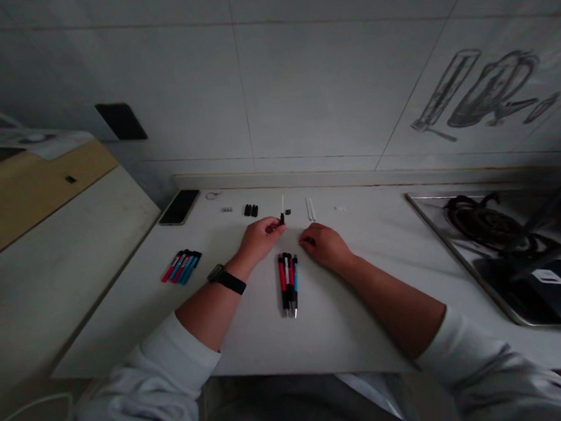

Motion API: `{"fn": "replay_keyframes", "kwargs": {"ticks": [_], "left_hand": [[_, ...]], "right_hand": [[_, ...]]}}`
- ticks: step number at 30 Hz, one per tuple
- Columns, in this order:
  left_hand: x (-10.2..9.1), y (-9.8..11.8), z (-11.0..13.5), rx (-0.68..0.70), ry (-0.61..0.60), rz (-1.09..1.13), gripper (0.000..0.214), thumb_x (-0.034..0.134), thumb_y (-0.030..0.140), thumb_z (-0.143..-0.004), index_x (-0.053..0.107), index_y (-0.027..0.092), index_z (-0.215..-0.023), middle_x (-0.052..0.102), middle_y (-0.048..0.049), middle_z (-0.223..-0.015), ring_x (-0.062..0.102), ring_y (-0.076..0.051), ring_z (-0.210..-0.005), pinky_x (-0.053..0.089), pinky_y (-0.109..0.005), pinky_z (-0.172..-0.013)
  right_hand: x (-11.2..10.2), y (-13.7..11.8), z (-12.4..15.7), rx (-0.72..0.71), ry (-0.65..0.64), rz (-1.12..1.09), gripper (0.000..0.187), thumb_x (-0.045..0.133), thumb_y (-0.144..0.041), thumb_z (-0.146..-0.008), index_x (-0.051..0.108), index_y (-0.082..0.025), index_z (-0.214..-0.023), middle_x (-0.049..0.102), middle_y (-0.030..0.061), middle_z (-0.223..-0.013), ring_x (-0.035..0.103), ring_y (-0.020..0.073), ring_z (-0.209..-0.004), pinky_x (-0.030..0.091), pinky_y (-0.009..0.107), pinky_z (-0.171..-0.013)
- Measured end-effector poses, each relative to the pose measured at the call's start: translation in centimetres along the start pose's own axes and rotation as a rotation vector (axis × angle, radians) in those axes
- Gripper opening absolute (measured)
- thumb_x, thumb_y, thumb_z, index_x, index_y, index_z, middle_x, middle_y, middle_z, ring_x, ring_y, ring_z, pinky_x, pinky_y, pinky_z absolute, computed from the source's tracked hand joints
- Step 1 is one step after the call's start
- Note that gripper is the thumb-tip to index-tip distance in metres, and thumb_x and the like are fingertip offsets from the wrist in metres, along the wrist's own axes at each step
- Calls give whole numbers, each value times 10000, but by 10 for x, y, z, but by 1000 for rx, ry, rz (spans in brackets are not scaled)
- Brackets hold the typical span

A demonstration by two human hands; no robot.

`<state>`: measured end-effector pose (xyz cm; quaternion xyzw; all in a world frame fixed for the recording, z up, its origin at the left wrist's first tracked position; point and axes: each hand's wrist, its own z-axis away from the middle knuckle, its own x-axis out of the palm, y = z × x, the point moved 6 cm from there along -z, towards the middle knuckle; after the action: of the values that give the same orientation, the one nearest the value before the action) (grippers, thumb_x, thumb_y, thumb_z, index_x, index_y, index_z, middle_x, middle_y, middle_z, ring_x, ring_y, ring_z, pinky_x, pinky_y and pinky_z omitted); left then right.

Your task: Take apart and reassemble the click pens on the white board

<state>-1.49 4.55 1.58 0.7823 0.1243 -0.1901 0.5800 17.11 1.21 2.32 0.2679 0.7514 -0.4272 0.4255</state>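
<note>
Pens with red, blue and pale barrels and black grips (289, 285) lie side by side on your white countertop (253, 344), pointing toward you between your forearms. To their left sits a row of loose red and blue pen barrels with black ends (182, 267), well apart from your fingers.

Just beyond the pens, your left hand (262, 236) pinches a slim black pen piece with a thin white rod rising from it (282, 218). Your right hand (326, 244) rests on the countertop with its fingers curled; you cannot tell from here whether they grip something tiny. The step in hand looks like joining small pen parts; the next move calls for a firm left pinch, the rod upright, and precise right fingertips.

Farther off, a small black block (288, 212) lies just beside the rod, near enough to be nudged. Thin white sticks (310, 209) lie just past your right knuckles, tiny pale bits (340, 208) to their right. Leftward come short black tubes (251, 210), small silvery pieces (227, 209) and a dark-screened phone (179, 207). Dim light probably makes the tiniest parts easy to miss.
</note>
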Motion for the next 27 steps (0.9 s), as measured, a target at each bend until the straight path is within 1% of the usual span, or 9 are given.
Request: {"fn": "replay_keyframes", "kwargs": {"ticks": [5, 7, 9, 11, 14, 16, 18, 22, 27], "left_hand": [[-1, 3, 2, -6, -13, -6, 249, 670, 425, -851, 721, 190, -915, 756, -46, -906, 680, -185, -809, 534, -311, -804], [-1, 4, 2, 4, -20, -23, 260, 667, 440, -856, 723, 197, -928, 757, -44, -920, 681, -188, -824, 533, -313, -808], [-1, 4, 3, 13, -27, -27, 274, 659, 456, -862, 725, 201, -938, 758, -43, -931, 682, -190, -842, 530, -310, -805], [0, 2, 2, 15, -32, -24, 287, 657, 465, -863, 728, 201, -950, 759, -41, -927, 681, -189, -842, 527, -307, -794], [3, 0, 2, 16, -45, -21, 293, 661, 461, -858, 731, 195, -957, 759, -45, -920, 679, -187, -830, 528, -309, -795], [6, -1, 2, 23, -55, -11, 288, 663, 458, -856, 729, 191, -945, 759, -49, -923, 680, -186, -833, 531, -311, -803], [8, -1, 2, 27, -63, -4, 286, 665, 461, -854, 725, 192, -933, 757, -48, -918, 681, -185, -833, 534, -312, -800], [9, 0, 3, 30, -73, -4, 286, 664, 458, -855, 724, 195, -947, 756, -48, -916, 684, -187, -837, 536, -313, -796], [10, -2, 2, 19, -76, 9, 285, 667, 455, -854, 724, 192, -948, 758, -51, -920, 688, -185, -835, 535, -309, -786]], "right_hand": [[-15, 15, 7, -41, -110, 54, 149, 592, -182, -933, 737, -189, -965, 684, 80, -1010, 637, 172, -898, 469, 257, -843], [-25, 31, 11, -63, -172, 64, 154, 585, -185, -932, 735, -191, -968, 694, 79, -1019, 639, 173, -904, 462, 251, -844], [-39, 56, 14, -44, -183, 84, 162, 576, -182, -925, 734, -194, -958, 712, 74, -993, 638, 176, -900, 451, 252, -851], [-57, 93, 15, 88, -99, 110, 175, 567, -184, -914, 732, -192, -972, 731, 72, -981, 639, 178, -868, 450, 256, -818], [-82, 147, 19, 376, 140, 150, 201, 567, -244, -914, 739, -194, -1006, 752, 72, -938, 642, 193, -805, 453, 283, -765], [-89, 168, 17, 478, 248, 177, 210, 575, -256, -908, 747, -188, -1009, 759, 87, -935, 650, 208, -814, 457, 299, -762], [-87, 178, 11, 513, 295, 196, 216, 581, -261, -904, 753, -186, -1011, 765, 96, -953, 659, 221, -835, 464, 312, -773], [-72, 178, -9, 490, 258, 218, 215, 599, -264, -902, 770, -192, -1012, 768, 101, -1003, 668, 228, -882, 479, 319, -821], [-62, 169, -16, 341, 186, 265, 259, 567, -268, -948, 788, -177, -1047, 752, 121, -1048, 660, 233, -985, 474, 318, -913]]}}
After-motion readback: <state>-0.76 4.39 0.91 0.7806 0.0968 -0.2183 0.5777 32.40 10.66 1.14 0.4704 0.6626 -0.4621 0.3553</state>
